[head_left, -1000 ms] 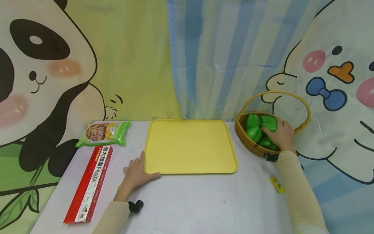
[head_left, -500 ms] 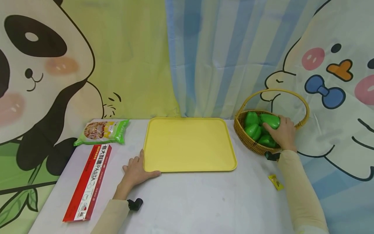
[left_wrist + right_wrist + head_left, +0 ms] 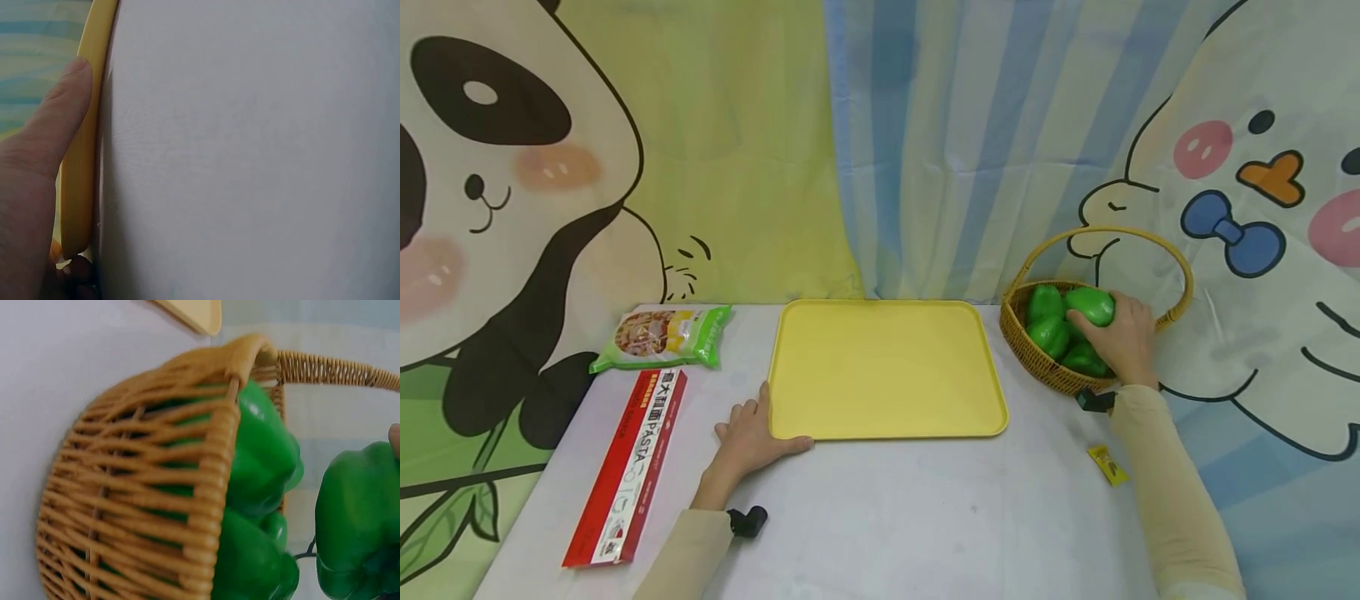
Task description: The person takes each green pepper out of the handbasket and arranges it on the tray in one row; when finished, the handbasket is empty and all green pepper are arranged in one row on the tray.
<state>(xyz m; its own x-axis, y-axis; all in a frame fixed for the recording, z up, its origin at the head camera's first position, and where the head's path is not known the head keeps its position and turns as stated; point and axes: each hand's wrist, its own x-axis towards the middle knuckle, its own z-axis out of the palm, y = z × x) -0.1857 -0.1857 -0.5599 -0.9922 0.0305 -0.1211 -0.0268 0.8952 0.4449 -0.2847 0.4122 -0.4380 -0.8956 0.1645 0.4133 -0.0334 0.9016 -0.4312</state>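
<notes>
In the head view a yellow tray [image 3: 887, 371] lies on the table. My left hand [image 3: 747, 443] rests against its near left corner, the thumb along the front edge and the index finger along the left side. The left wrist view has the straight thumb [image 3: 65, 103] on the tray's side wall [image 3: 80, 187]. At the right my right hand [image 3: 1123, 342] grips a green bell pepper [image 3: 1090, 307] over a wicker basket [image 3: 1051, 377]. The right wrist view has this held pepper [image 3: 353, 519] beside and apart from other green peppers [image 3: 256, 450] in the basket.
The basket's arched handle [image 3: 1120, 230] rises around the right hand. A small yellow packet [image 3: 1108, 465] lies next to the right forearm. On the left are a red and white pasta box [image 3: 625, 471] and a green-edged food bag [image 3: 662, 337]. A printed curtain [image 3: 925, 150] hangs behind the table.
The pepper in my right hand has risen slightly and turned, its rounded end now facing nearer. My left hand has stayed at the tray corner. The whole view has shifted slightly.
</notes>
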